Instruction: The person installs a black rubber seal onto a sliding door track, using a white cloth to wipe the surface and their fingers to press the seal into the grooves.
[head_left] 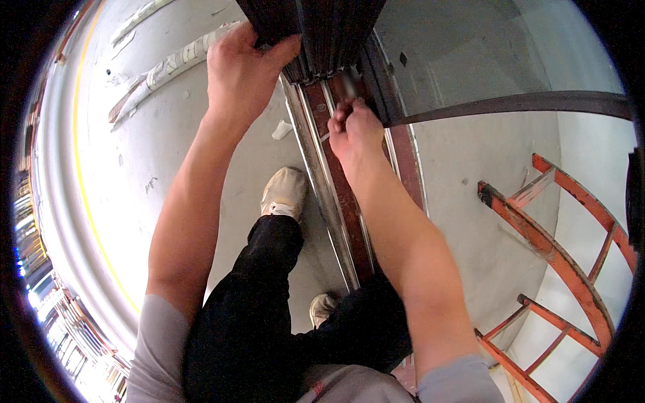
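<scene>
My left hand (238, 74) grips the side edge of a dark sliding door panel (332, 30), thumb toward me and the other fingers hidden behind the edge. Below the panel runs a reddish-brown floor track (340, 195) with silvery metal rails. My right hand (359, 131) is closed, its fingers curled together over the track just under the panel's lower end. A blurred patch lies at its fingertips, and a thin pale bit shows beside them; what the fingers hold cannot be made out.
A dark-framed glass pane (470, 60) stands to the right. Orange ladder frames (551, 235) lean at the right wall. On the grey floor at left lies a long wrapped roll (171, 67), with a white scrap (282, 129) by the track. My shoe (285, 191) is beside the rail.
</scene>
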`<state>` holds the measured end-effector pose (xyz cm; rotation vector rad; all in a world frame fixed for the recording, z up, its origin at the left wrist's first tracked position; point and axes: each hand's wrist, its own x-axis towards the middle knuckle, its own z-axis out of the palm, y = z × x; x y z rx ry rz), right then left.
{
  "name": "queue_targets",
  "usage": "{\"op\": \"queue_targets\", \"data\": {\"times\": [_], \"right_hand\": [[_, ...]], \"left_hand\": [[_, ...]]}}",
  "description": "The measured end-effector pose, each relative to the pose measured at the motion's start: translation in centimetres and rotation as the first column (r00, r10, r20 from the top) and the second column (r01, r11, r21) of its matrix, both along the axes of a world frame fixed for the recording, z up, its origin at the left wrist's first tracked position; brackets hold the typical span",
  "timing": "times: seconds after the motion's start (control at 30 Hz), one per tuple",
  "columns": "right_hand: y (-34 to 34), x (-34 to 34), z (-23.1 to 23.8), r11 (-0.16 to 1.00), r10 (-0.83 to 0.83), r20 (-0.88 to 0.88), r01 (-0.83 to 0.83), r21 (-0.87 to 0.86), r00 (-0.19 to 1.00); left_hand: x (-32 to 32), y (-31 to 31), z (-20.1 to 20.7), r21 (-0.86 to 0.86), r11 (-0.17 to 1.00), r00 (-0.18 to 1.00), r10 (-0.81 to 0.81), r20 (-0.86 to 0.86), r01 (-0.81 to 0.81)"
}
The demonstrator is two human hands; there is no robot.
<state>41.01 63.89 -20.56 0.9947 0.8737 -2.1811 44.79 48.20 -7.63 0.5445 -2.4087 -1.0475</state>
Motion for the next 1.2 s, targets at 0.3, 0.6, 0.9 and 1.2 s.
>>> {"op": "queue_targets", "data": {"times": [0.3, 0.6, 0.9, 1.2], "right_hand": [[-2.8, -2.3, -0.4, 0.959, -0.272, 0.056, 0.276, -0.061, 0.961], [-0.9, -2.7, -0.9, 0.969, -0.177, 0.036, 0.181, -0.170, 0.984], [-0.6, -3.0, -2.3, 0.940, -0.212, 0.118, 0.235, -0.248, 0.970], [-0.1, -2.1, -1.0, 0.945, -0.167, 0.069, 0.179, -0.274, 0.984]], "left_hand": [[1.3, 1.2, 0.2, 0.035, 0.999, 1.000, 0.003, 0.027, -0.004], [2.5, 2.1, 0.6, 0.081, 0.995, 0.998, -0.054, 0.018, 0.053], [3.1, 2.5, -0.3, 0.064, 0.990, 0.987, -0.114, -0.115, 0.122], [3.0, 2.8, 0.5, 0.105, 0.987, 0.992, -0.116, -0.049, 0.121]]}}
